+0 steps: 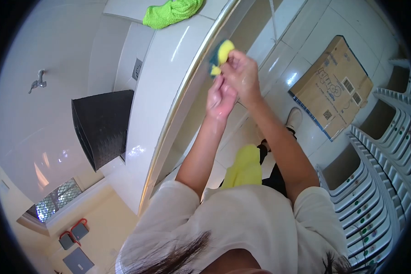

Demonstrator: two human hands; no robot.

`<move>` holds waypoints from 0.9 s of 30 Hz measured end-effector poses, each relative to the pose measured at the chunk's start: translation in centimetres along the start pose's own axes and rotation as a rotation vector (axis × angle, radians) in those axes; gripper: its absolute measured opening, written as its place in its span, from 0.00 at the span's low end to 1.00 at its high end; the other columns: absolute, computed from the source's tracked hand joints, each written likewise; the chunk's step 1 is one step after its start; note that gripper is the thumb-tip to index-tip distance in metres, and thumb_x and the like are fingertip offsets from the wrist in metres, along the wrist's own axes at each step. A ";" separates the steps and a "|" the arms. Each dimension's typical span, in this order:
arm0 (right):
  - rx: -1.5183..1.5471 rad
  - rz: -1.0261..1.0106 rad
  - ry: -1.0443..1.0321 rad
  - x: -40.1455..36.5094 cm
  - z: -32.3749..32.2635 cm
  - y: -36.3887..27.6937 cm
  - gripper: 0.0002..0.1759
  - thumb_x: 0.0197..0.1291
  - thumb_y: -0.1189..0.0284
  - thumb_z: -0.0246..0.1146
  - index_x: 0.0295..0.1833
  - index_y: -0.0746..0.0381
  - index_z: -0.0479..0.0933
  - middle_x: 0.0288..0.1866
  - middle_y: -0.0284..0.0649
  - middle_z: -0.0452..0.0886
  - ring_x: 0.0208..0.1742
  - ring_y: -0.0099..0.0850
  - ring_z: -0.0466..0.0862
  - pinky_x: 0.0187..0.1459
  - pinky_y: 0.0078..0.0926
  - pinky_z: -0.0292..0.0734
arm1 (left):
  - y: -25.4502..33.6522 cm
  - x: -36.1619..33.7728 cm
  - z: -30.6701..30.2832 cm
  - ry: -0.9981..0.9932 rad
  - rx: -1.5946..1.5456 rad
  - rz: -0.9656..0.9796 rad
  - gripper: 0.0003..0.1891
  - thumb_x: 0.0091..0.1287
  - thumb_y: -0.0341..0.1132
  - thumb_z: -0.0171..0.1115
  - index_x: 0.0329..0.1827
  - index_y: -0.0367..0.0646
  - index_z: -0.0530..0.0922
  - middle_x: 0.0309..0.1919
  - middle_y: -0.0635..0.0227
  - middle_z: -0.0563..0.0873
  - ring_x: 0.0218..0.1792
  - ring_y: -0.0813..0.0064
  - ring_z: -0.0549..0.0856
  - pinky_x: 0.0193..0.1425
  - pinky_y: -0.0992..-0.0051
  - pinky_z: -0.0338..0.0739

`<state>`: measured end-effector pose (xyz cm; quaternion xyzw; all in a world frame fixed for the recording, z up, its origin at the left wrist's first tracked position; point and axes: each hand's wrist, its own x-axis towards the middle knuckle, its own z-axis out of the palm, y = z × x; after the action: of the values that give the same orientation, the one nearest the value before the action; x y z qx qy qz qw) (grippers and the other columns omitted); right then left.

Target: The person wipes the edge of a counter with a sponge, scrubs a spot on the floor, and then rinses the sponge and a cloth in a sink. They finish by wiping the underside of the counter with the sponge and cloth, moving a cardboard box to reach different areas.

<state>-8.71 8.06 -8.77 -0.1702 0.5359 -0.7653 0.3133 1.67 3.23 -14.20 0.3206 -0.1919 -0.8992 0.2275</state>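
Note:
A yellow sponge with a dark green side (224, 51) is pinched in the fingers of my right hand (243, 76), close to the gold-edged rim of the white tiled ledge (169, 68). Just below it, my left hand (221, 98) is turned palm up with its fingers curled, the fingertips near the sponge's lower end. A small yellow piece (215, 70) shows at that end; whether it is torn from the sponge, I cannot tell. Both hands look wet. What the left fingers hold, if anything, is hidden.
A green cloth (172, 13) lies on the ledge at the top. A black bin (102, 125) and a wall tap (39, 82) are on the left. Flattened cardboard (334, 86) is on the floor, beside stacked white chairs (367, 196). A yellow cloth (245, 169) hangs at my waist.

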 end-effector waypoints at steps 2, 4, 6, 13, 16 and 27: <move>0.064 0.031 0.069 0.1 -0.1 0.2 0.05 0.46 0.83 0.59 0.31 0.67 0.72 0.26 0.45 0.73 0.29 0.31 0.77 0.33 0.28 0.72 | -0.7 1.4 0.4 -0.033 -0.183 -0.066 0.16 0.68 0.36 0.49 0.56 0.40 0.68 0.52 0.62 0.76 0.54 0.71 0.75 0.61 0.69 0.68; -0.129 -0.110 -0.111 -2.7 1.2 1.6 0.06 0.48 0.84 0.58 0.35 0.68 0.74 0.28 0.36 0.76 0.29 0.20 0.75 0.32 0.22 0.72 | -0.7 -1.0 -1.1 -0.146 -0.138 0.009 0.15 0.68 0.35 0.49 0.55 0.40 0.69 0.52 0.62 0.76 0.54 0.72 0.75 0.62 0.70 0.68; -0.170 -0.218 -0.177 -3.7 1.9 2.2 0.05 0.45 0.84 0.58 0.32 0.67 0.72 0.26 0.46 0.71 0.29 0.31 0.76 0.32 0.29 0.71 | -0.4 -3.2 -1.9 -0.094 -0.296 0.032 0.15 0.67 0.34 0.50 0.56 0.41 0.69 0.52 0.63 0.76 0.54 0.71 0.75 0.61 0.70 0.68; -0.196 -0.335 0.100 5.4 -3.4 -2.0 0.11 0.53 0.81 0.58 0.43 0.67 0.70 0.33 0.33 0.76 0.34 0.20 0.75 0.35 0.18 0.72 | -1.0 4.5 6.3 -0.067 -0.117 -0.075 0.18 0.66 0.29 0.51 0.59 0.41 0.66 0.56 0.63 0.74 0.57 0.69 0.73 0.65 0.69 0.63; -0.010 -0.211 0.080 7.2 -3.1 -3.1 0.13 0.53 0.80 0.58 0.45 0.67 0.68 0.33 0.35 0.75 0.35 0.21 0.74 0.37 0.20 0.72 | -1.7 5.8 8.8 -0.321 -0.130 -0.024 0.16 0.66 0.31 0.51 0.56 0.40 0.68 0.54 0.62 0.76 0.56 0.69 0.74 0.65 0.70 0.64; -0.247 -0.355 -0.627 -14.8 10.5 6.7 0.08 0.43 0.80 0.55 0.32 0.61 0.69 0.31 0.42 0.70 0.35 0.42 0.76 0.35 0.33 0.74 | 5.4 -15.3 -10.1 0.223 0.025 0.033 0.15 0.69 0.37 0.45 0.57 0.45 0.67 0.54 0.68 0.73 0.56 0.76 0.72 0.60 0.76 0.66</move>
<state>10.53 8.81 -10.03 -0.5229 0.4643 -0.6480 0.3019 20.51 4.93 -11.31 0.4182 -0.1819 -0.8517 0.2583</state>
